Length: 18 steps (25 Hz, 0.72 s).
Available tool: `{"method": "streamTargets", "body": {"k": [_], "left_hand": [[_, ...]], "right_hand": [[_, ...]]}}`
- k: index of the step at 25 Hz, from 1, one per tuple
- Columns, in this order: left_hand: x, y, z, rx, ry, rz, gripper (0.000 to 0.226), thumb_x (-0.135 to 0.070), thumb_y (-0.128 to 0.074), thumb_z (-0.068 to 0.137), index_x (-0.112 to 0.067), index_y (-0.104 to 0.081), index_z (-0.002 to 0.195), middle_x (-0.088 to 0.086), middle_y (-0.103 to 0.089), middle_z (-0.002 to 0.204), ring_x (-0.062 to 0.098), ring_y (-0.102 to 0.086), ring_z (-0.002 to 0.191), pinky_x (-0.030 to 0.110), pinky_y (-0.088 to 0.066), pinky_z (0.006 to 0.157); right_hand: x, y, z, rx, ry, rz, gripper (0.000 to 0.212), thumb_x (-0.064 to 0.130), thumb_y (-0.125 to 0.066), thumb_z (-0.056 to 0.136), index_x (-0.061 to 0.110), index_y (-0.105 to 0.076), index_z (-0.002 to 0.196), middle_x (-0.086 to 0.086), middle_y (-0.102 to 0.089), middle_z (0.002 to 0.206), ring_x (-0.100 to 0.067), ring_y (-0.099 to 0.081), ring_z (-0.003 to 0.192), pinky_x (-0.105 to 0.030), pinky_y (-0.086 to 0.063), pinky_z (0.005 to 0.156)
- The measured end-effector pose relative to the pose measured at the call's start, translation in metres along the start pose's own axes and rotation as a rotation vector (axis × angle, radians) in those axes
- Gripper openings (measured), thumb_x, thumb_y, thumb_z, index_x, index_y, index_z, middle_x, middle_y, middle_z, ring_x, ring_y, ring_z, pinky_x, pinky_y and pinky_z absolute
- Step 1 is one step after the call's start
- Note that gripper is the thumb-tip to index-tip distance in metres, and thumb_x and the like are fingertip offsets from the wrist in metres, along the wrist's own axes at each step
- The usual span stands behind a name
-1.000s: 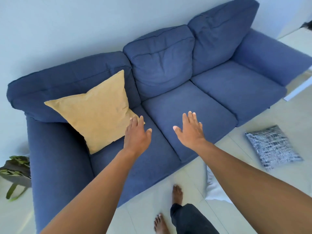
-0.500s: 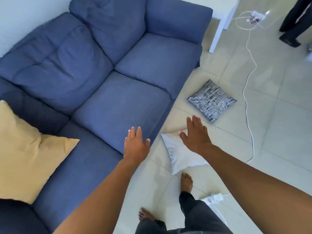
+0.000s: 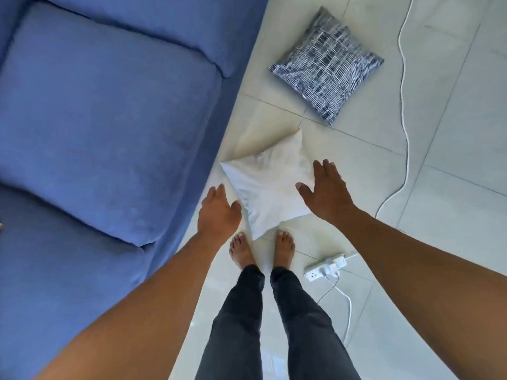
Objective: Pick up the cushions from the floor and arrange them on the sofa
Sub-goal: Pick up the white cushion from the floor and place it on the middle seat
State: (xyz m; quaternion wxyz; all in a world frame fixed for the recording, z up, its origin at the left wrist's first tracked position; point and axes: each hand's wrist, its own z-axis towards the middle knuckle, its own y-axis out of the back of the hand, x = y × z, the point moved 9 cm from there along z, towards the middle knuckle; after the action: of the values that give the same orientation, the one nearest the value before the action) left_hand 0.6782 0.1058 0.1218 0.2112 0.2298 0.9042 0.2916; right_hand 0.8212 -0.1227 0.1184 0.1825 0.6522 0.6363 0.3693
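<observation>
In the head view, both hands are spread wide and empty over a white cushion (image 3: 267, 187) lying on the floor (image 3: 452, 215) at frame centre: the left hand (image 3: 218, 212) at its left edge, the right hand (image 3: 326, 192) overlapping its right corner. A patterned cushion (image 3: 326, 65) lies at upper right, and the sofa (image 3: 104, 119) is cut off at left, its back out of frame.

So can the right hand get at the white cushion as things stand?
Probably yes. The right hand is open just beside the white cushion, which lies on the floor at the person's feet with nothing on top. The left hand flanks the other side.
</observation>
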Motion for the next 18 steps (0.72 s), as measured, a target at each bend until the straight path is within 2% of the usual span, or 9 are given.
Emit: {"method": "streamTargets", "body": {"k": [6, 9, 11, 12, 14, 16, 18], "left_hand": [[0.044, -0.119, 0.162, 0.090, 0.181, -0.088, 0.065, -0.035, -0.050, 0.108, -0.005, -0.035, 0.164, 0.018, -0.041, 0.169, 0.038, -0.040, 0.155, 0.042, -0.036, 0.121], [0.068, -0.176, 0.238, 0.111, 0.286, -0.210, 0.063, -0.035, -0.053, 0.105, -0.002, -0.043, 0.158, 0.019, -0.050, 0.161, 0.038, -0.051, 0.144, 0.038, -0.046, 0.104], [0.081, -0.203, 0.273, 0.091, 0.357, -0.349, 0.061, -0.038, -0.056, 0.103, -0.001, -0.052, 0.151, 0.018, -0.058, 0.151, 0.038, -0.059, 0.133, 0.032, -0.044, 0.089], [0.087, -0.215, 0.285, 0.086, 0.398, -0.435, 0.061, -0.042, -0.058, 0.102, -0.002, -0.056, 0.148, 0.017, -0.062, 0.145, 0.037, -0.062, 0.128, 0.032, -0.043, 0.087], [0.087, -0.243, 0.297, 0.155, 0.470, -0.660, 0.058, -0.050, -0.060, 0.101, -0.010, -0.062, 0.142, 0.009, -0.069, 0.133, 0.031, -0.066, 0.121, 0.034, -0.049, 0.096], [0.071, -0.261, 0.295, 0.258, 0.467, -0.870, 0.055, -0.053, -0.066, 0.096, -0.019, -0.068, 0.139, 0.002, -0.075, 0.133, 0.024, -0.070, 0.122, 0.039, -0.053, 0.109], [0.056, -0.258, 0.278, 0.269, 0.438, -0.956, 0.060, -0.049, -0.072, 0.089, -0.019, -0.069, 0.141, 0.002, -0.074, 0.138, 0.021, -0.069, 0.123, 0.042, -0.050, 0.115]], "right_hand": [[-0.072, -0.119, 0.155, 0.067, -0.106, 0.136, 0.089, 0.055, -0.053, 0.103, 0.000, -0.020, 0.165, -0.023, -0.020, 0.173, -0.034, -0.015, 0.162, -0.042, -0.015, 0.129], [-0.105, -0.166, 0.224, 0.056, -0.221, 0.250, 0.086, 0.058, -0.055, 0.101, 0.000, -0.031, 0.160, -0.019, -0.036, 0.167, -0.033, -0.032, 0.156, -0.038, -0.026, 0.122], [-0.124, -0.181, 0.258, 0.011, -0.309, 0.348, 0.089, 0.066, -0.056, 0.096, 0.006, -0.036, 0.159, -0.014, -0.043, 0.164, -0.031, -0.040, 0.152, -0.039, -0.032, 0.118], [-0.133, -0.188, 0.272, -0.021, -0.338, 0.405, 0.092, 0.071, -0.057, 0.092, 0.008, -0.039, 0.157, -0.011, -0.047, 0.161, -0.031, -0.044, 0.149, -0.039, -0.035, 0.118], [-0.143, -0.207, 0.286, -0.018, -0.404, 0.562, 0.103, 0.081, -0.061, 0.080, 0.009, -0.047, 0.152, -0.006, -0.055, 0.151, -0.029, -0.053, 0.139, -0.039, -0.043, 0.115], [-0.143, -0.219, 0.282, 0.036, -0.431, 0.702, 0.102, 0.082, -0.066, 0.075, 0.010, -0.053, 0.147, -0.001, -0.057, 0.139, -0.024, -0.058, 0.127, -0.036, -0.048, 0.108], [-0.135, -0.211, 0.264, 0.047, -0.404, 0.754, 0.099, 0.080, -0.069, 0.075, 0.011, -0.058, 0.145, 0.001, -0.061, 0.138, -0.022, -0.060, 0.123, -0.034, -0.049, 0.107]]}}
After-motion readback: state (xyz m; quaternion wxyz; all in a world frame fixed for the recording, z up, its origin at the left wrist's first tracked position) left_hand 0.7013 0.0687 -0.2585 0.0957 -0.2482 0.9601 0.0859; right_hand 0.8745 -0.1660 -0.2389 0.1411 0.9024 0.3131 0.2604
